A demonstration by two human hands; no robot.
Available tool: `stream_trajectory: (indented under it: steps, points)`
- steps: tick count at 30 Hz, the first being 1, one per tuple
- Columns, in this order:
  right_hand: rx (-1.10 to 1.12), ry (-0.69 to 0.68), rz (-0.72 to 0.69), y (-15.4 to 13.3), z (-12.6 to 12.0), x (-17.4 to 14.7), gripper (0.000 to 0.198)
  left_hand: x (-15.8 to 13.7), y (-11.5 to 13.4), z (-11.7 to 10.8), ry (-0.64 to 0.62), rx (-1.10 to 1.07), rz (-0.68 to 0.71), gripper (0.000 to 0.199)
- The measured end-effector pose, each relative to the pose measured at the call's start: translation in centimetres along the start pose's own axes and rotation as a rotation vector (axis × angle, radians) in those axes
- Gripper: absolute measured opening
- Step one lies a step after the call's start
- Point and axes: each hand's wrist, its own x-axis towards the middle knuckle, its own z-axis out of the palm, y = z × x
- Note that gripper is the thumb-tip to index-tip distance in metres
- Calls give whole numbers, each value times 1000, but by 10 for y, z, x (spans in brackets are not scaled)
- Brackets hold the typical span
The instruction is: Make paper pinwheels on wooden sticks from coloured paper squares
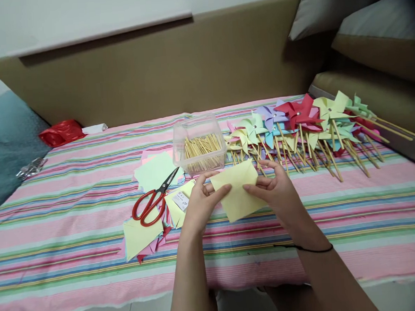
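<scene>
Paper [241,205], pale yellow, was held up above the near middle of the striped cloth [73,221], between the person's two hands, its lower corner pointing down toward the person; the left hand [205,198] pinched its left side, thumb flat on the near face and fingers behind; the right hand [276,191] gripped the right side likewise, thumb pressed on the near face, index finger raised by the upper corner, the other fingers curled and partly hidden; a thin black cord [315,249] circled the right wrist; left of the hands lay scissors [150,207] with red handles, blades slanting away to the right, across coloured sheets; a mint-green sheet [153,171] topped the farther pile, a yellow sheet [142,238] the nearer one; a small white card [181,201] rested on another yellow piece [178,217], just beside the left hand; beyond the hands stood a clear plastic box [179,150] holding many short wooden sticks [201,147]; to its right spread a crowd of paper pinwheels [300,113] on sticks, red, yellow, green, blue and lilac among them; a red plastic bag [62,133] lay at the far left, near a teal cushion [6,146].
</scene>
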Motion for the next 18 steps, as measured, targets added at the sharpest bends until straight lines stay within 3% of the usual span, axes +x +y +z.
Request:
stream_trajectory:
  steps: [8, 12, 18]
  points:
    - [-171, -275, 200, 5, -3, -3, 77, -1, -1, -14, -100, 147, -63, 29]
    - [-207, -246, 212, 5, 2, -3, 79, -2, -2, -17, -115, 190, -30, 18]
    - [-192, -207, 204, 7, -1, 2, 87, -6, 5, -20, -267, 392, 152, 13]
